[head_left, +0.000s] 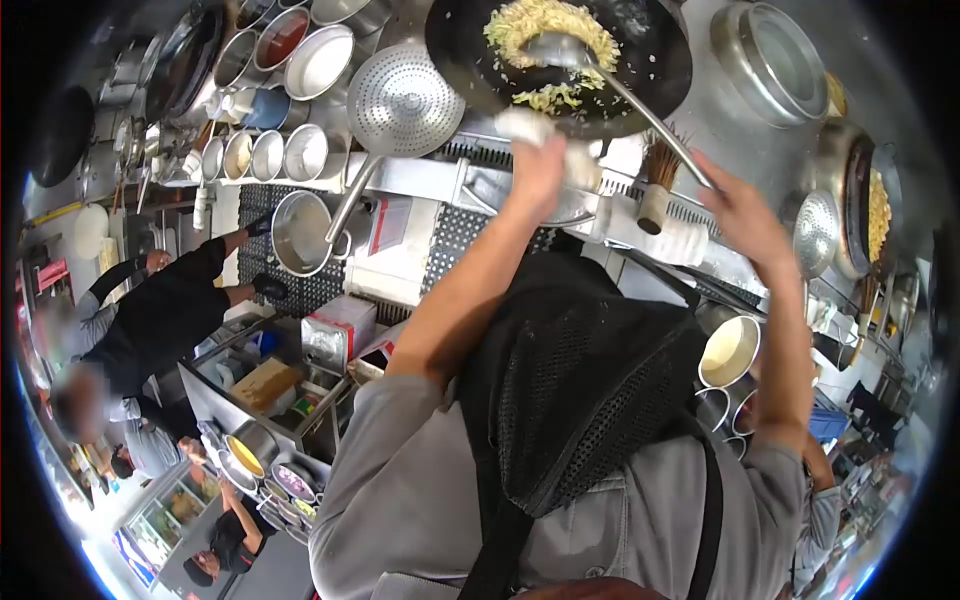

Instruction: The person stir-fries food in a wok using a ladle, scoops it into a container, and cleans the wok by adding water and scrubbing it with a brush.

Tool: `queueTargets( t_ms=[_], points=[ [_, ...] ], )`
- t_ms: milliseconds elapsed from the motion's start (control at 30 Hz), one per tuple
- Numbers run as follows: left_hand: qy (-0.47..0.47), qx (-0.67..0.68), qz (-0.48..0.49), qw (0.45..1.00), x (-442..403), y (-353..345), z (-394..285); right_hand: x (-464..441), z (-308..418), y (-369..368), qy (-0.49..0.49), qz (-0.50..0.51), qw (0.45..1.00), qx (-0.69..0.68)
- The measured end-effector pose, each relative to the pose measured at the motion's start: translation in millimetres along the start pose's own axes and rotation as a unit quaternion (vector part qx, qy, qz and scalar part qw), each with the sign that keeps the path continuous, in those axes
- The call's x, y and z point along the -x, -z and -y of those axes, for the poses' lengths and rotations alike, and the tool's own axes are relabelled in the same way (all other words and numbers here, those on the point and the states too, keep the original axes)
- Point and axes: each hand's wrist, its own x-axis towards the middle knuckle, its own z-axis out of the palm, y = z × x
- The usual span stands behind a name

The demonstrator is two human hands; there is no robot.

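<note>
My left hand (540, 175) is closed on a white cloth (526, 124) at the near rim of a black wok (460, 70). Fried rice with green bits (535, 22) lies in the wok, mostly toward its far side. Gripped in my right hand (745, 215) is the long handle of a metal ladle (655, 122), which slants down into the wok. Its bowl rests among the rice. Just left of the wok lies a perforated strainer (405, 98), and a bamboo brush (655, 200) stands between the wok and my right hand.
Metal containers (320, 62) line the counter at left. A steel pot (302, 232) sits below the strainer. At right are stacked basins (775, 60), a second strainer (817, 228) and another pan of rice (878, 215). Co-workers (165, 315) stand at left.
</note>
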Motion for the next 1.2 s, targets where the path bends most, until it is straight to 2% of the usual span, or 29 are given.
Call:
queueTargets(
  t_ms=[33,67,100,133,167,233,267,300,333,367,433,467,500,533,567,633,700,733,800,833,867,900,967,1033,1067,1100,1133,1167,1200],
  points=[
    [0.02,0.068,0.008,0.997,26.6,-2.1,-4.5,-6.9,-7.0,-17.9,0.021,-0.053,0.998,0.0],
    [-0.001,0.07,0.021,0.997,40.0,14.4,14.8,-3.8,-6.9,-28.9,0.006,-0.077,0.997,-0.012],
    [0.062,0.079,0.044,0.994,63.5,26.6,4.6,9.8,7.9,-18.8,-0.095,-0.024,0.993,-0.066],
    [0.041,0.075,0.065,0.994,76.5,49.0,20.4,23.3,22.9,-8.3,-0.199,0.021,0.974,-0.109],
    [0.032,0.049,0.092,0.994,87.5,41.5,-8.8,39.7,31.2,14.4,-0.24,0.072,0.955,-0.158],
    [0.09,0.065,0.033,0.993,93.8,24.8,-46.2,59.7,61.7,57.0,-0.373,0.147,0.887,-0.23],
    [0.123,0.082,0.038,0.988,77.8,13.3,-68.0,61.6,66.9,69.1,-0.363,0.161,0.893,-0.209],
    [0.097,0.103,-0.029,0.99,61.4,-10.2,-84.2,58.2,63.1,75.6,-0.347,0.164,0.904,-0.187],
    [0.086,0.11,-0.002,0.99,39.3,-20.1,-91.7,45.6,40.8,59.9,-0.347,0.165,0.904,-0.187],
    [0.112,0.084,0.037,0.989,12.6,-16.4,-76.5,27.4,5.8,31.0,-0.176,0.084,0.977,-0.089],
    [0.003,0.026,-0.001,1.0,14.5,-5.1,-13.1,13.7,-6.1,4.7,0.012,-0.004,1.0,0.021],
    [-0.016,0.058,-0.005,0.998,25.8,5.2,8.7,0.7,12.7,-8.0,-0.132,-0.004,0.991,-0.029],
    [0.01,-0.003,0.04,0.999,35.7,31.5,26.5,3.7,15.0,-7.0,-0.204,-0.002,0.977,-0.057],
    [0.015,0.036,0.037,0.999,65.2,37.0,15.5,6.8,17.2,-6.0,-0.274,-0.004,0.958,-0.084],
    [0.01,0.041,0.06,0.997,70.8,44.1,11.1,30.6,5.8,3.7,-0.23,0.02,0.968,-0.097],
    [-0.022,0.029,0.064,0.997,84.5,48.5,-2.4,51.0,48.5,41.3,-0.338,0.12,0.91,-0.206],
    [0.088,0.092,0.051,0.991,74.2,11.9,-72.1,60.0,64.2,67.8,-0.361,0.151,0.895,-0.214],
    [0.078,0.093,-0.02,0.992,56.6,-10.1,-86.6,52.5,63.6,63.7,-0.359,0.153,0.896,-0.213],
    [0.064,0.049,0.013,0.997,25.1,-15.5,-72.7,18.8,51.3,52.4,-0.28,0.162,0.934,-0.154],
    [0.059,0.008,0.017,0.998,19.0,-6.4,-41.3,7.4,9.5,11.7,-0.179,0.093,0.978,-0.063],
    [-0.007,0.001,0.016,1.0,27.0,4.9,-15.1,-4.8,-35.1,-29.2,-0.065,0.012,0.997,0.035],
    [-0.073,-0.007,0.016,0.997,44.0,18.7,10.9,-11.4,-15.2,-46.8,-0.155,0.001,0.986,-0.053],
    [0.037,0.033,0.061,0.997,72.6,61.9,37.6,10.2,-1.8,-47.2,-0.12,-0.031,0.99,-0.062],
    [0.047,0.013,0.071,0.996,99.5,53.1,-8.6,37.4,26.1,-0.3,-0.154,0.086,0.983,-0.043],
    [0.084,0.047,0.033,0.995,98.4,47.7,-16.5,37.6,53.4,32.4,-0.283,0.15,0.944,-0.082],
    [0.06,0.06,0.015,0.996,95.9,32.1,-43.2,35.6,69.0,50.0,-0.344,0.187,0.914,-0.102],
    [0.1,0.075,0.041,0.991,82.1,16.1,-79.2,33.4,84.6,67.6,-0.404,0.223,0.88,-0.115],
    [0.059,0.085,-0.011,0.995,63.2,-1.8,-87.8,24.3,87.6,75.7,-0.396,0.226,0.886,-0.086],
    [0.056,0.123,-0.019,0.991,43.3,-11.2,-86.6,15.7,65.5,63.3,-0.303,0.188,0.932,-0.068]
  ],
)
